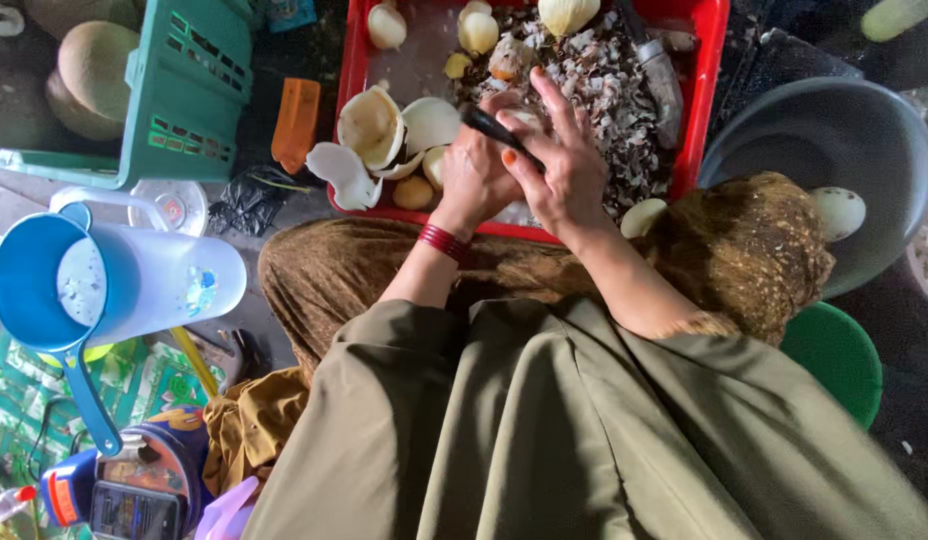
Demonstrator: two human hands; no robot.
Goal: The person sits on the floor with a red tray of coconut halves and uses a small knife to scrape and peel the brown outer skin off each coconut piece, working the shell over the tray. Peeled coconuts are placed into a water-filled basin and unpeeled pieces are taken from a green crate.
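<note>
Over the near edge of a red crate (356,60) my two hands work close together. My right hand (556,165) grips a dark-handled peeler (489,126). My left hand (474,175), with red bangles at the wrist, holds a piece of white coconut flesh that is mostly hidden under the fingers. Brown shavings (609,85) fill the right half of the crate. Split white coconut pieces (384,130) lie in its near left corner, and peeled pieces (476,30) sit at the far side.
A grey basin (834,140) at right holds a peeled coconut piece (837,212). A green crate (184,90) with whole coconuts (94,65) stands at far left. A clear jug with a blue scoop (44,285) sits left; a green stool (839,355) lower right.
</note>
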